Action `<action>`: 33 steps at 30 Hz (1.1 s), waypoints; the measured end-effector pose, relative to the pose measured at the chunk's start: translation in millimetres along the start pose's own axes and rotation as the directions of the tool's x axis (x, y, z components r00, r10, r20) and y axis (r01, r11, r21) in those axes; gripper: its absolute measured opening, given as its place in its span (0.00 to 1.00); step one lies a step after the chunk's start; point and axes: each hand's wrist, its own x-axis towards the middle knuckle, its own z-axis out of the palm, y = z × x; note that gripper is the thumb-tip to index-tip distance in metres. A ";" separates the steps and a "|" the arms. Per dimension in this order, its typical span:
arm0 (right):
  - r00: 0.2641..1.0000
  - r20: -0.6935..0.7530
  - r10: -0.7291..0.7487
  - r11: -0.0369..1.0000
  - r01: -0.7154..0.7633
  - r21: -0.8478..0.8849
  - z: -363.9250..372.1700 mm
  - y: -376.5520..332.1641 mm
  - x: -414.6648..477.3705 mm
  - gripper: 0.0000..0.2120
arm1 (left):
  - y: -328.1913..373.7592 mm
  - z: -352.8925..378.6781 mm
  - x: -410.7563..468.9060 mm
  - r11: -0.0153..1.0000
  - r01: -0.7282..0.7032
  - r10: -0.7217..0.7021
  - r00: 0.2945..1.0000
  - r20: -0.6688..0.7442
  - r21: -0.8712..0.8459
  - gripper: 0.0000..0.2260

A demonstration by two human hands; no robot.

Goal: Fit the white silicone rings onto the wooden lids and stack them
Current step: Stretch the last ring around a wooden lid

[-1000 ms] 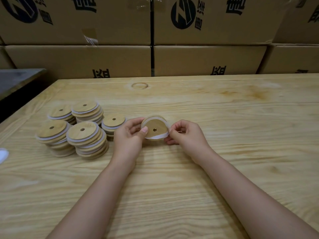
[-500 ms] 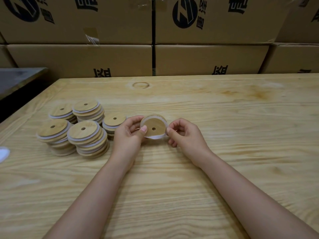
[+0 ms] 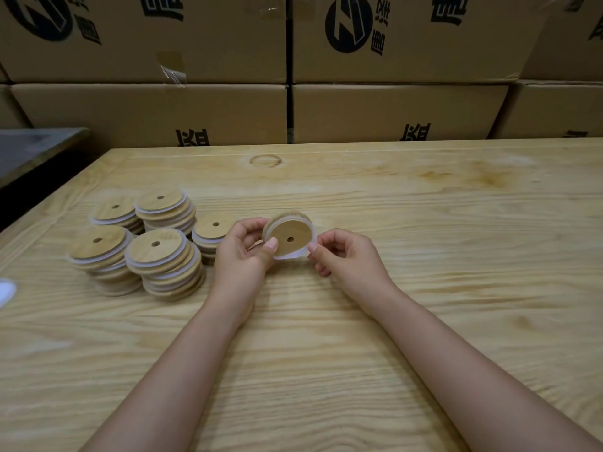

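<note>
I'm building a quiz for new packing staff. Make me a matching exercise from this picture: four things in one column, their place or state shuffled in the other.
1. wooden lid
2. white silicone ring
3. lid stacks
4. cardboard boxes

A. behind the table's far edge
B. resting on the table, left of the hands
C. tilted, held between both hands
D. partly stretched around the lid's rim

Pairs: 1-C, 2-D, 3-B, 4-A

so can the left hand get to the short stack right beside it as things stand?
Probably not yet: the left hand is gripping the wooden lid. The short stack sits next to its knuckles with nothing between.
</note>
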 end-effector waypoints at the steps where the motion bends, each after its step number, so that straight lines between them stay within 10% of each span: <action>1: 1.000 -0.003 0.005 1.000 -0.005 -0.011 0.5 -0.4 -0.2 0.07 | -0.2 0.5 0.0 1.000 -0.001 0.001 1.000 -0.001 -0.004 0.11; 12: 1.000 -0.003 -0.031 0.979 0.030 -0.200 5.5 -5.6 -1.4 0.10 | 1.1 -1.8 3.6 0.981 0.082 -0.092 0.995 -0.049 -0.178 0.10; 33: 1.000 0.016 -0.010 1.000 0.010 0.027 5.5 -3.1 -2.8 0.07 | 1.1 -1.0 1.2 0.944 0.208 -0.161 0.968 0.193 -0.257 0.10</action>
